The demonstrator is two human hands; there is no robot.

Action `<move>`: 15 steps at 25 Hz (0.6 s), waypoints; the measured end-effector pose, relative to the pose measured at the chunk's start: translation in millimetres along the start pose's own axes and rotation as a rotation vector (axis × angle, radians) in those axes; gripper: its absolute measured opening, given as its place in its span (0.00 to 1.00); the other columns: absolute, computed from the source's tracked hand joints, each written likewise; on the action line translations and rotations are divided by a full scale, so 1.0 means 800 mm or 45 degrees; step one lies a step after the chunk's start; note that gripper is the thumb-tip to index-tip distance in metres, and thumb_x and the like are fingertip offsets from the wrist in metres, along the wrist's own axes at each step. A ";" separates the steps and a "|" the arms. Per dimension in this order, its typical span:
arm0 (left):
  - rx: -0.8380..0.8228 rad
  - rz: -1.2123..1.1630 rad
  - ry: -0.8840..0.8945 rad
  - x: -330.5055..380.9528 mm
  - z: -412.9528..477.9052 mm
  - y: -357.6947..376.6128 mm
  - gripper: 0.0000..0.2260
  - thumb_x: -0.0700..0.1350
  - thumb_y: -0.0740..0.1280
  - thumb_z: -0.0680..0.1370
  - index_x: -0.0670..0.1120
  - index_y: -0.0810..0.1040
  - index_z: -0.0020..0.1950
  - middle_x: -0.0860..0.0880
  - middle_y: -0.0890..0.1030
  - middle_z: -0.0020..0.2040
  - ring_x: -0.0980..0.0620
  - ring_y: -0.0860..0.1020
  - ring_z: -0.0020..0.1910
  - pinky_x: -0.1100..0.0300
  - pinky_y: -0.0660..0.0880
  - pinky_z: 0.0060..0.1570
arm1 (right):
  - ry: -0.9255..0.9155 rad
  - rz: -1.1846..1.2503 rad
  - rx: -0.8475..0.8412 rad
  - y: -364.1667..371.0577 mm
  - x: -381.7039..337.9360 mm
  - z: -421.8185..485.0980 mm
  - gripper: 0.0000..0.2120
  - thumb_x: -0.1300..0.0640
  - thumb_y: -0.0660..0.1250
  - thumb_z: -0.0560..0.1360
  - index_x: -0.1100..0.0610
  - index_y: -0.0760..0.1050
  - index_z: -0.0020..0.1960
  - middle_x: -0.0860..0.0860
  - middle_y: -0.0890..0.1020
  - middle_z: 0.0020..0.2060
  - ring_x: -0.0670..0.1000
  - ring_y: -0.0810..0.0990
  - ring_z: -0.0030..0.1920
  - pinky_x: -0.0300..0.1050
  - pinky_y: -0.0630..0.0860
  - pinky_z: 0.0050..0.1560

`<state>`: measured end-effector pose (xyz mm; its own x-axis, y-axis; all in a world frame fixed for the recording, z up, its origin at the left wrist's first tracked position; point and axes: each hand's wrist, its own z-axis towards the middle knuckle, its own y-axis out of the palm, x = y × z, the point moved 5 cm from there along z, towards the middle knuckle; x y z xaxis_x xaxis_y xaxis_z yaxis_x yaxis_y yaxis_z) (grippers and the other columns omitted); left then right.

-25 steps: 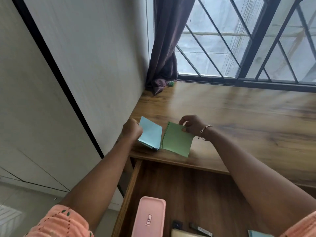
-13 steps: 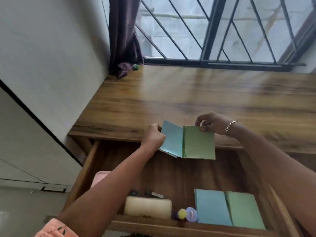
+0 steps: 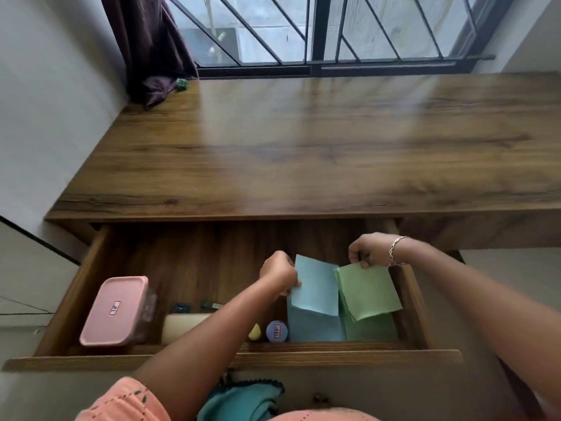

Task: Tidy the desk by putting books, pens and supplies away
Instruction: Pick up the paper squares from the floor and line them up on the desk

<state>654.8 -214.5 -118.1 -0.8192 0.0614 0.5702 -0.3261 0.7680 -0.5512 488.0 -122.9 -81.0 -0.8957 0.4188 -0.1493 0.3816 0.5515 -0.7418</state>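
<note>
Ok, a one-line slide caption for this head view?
Left hand holds blue paper, right hand green paper, over matching stacks in the open desk drawer.

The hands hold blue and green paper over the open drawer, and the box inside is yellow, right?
Not quite: the head view shows the box inside is pink, not yellow. The left hand holds blue paper, the right hand green paper, over the open drawer.

Window (image 3: 303,28) daylight glares on the desk (image 3: 303,141); drawer (image 3: 212,262) shadowed, edges warped.
</note>
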 end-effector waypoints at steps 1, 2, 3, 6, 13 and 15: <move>-0.026 0.034 -0.017 -0.001 -0.001 0.005 0.12 0.34 0.69 0.73 0.39 0.74 0.55 0.39 0.81 0.52 0.43 0.82 0.46 0.54 0.80 0.38 | -0.015 -0.012 -0.019 0.008 0.000 0.000 0.12 0.65 0.64 0.74 0.58 0.76 0.56 0.50 0.75 0.42 0.50 0.72 0.43 0.37 0.67 0.36; -0.051 0.074 -0.040 -0.003 -0.001 0.009 0.12 0.34 0.69 0.73 0.39 0.73 0.55 0.39 0.80 0.53 0.43 0.82 0.46 0.53 0.81 0.41 | -0.028 -0.028 -0.035 0.016 0.000 0.001 0.12 0.65 0.64 0.73 0.58 0.76 0.56 0.50 0.75 0.41 0.50 0.72 0.43 0.37 0.67 0.37; -0.072 0.118 -0.063 -0.005 -0.003 0.012 0.15 0.33 0.69 0.73 0.39 0.72 0.58 0.39 0.79 0.54 0.43 0.82 0.46 0.52 0.81 0.43 | -0.038 -0.049 -0.048 0.022 -0.001 0.002 0.12 0.65 0.64 0.73 0.58 0.76 0.55 0.51 0.76 0.41 0.50 0.72 0.43 0.37 0.67 0.37; -0.074 0.312 -0.032 -0.005 -0.011 0.019 0.31 0.31 0.67 0.73 0.45 0.59 0.72 0.40 0.76 0.57 0.44 0.81 0.46 0.53 0.81 0.43 | -0.031 -0.110 -0.062 0.037 -0.003 0.006 0.12 0.65 0.65 0.73 0.58 0.76 0.56 0.54 0.81 0.50 0.52 0.76 0.47 0.38 0.68 0.42; -0.023 1.110 0.271 0.015 -0.018 0.045 0.34 0.44 0.73 0.71 0.45 0.61 0.73 0.41 0.64 0.70 0.41 0.67 0.67 0.49 0.71 0.60 | 0.062 -0.334 -0.010 0.051 -0.003 0.004 0.12 0.54 0.70 0.72 0.56 0.76 0.54 0.54 0.80 0.54 0.55 0.77 0.46 0.41 0.68 0.40; -0.087 1.219 0.381 0.019 -0.017 0.059 0.35 0.46 0.74 0.70 0.44 0.61 0.73 0.41 0.64 0.70 0.41 0.64 0.68 0.47 0.69 0.62 | 0.081 -0.391 -0.003 0.056 -0.003 0.002 0.17 0.47 0.69 0.71 0.57 0.75 0.55 0.54 0.80 0.54 0.56 0.79 0.48 0.42 0.70 0.41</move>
<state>633.1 -168.3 -127.1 -0.5671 0.8227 0.0402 0.4431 0.3458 -0.8271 507.2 -100.1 -115.0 -0.9531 0.2766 0.1227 0.0960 0.6609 -0.7443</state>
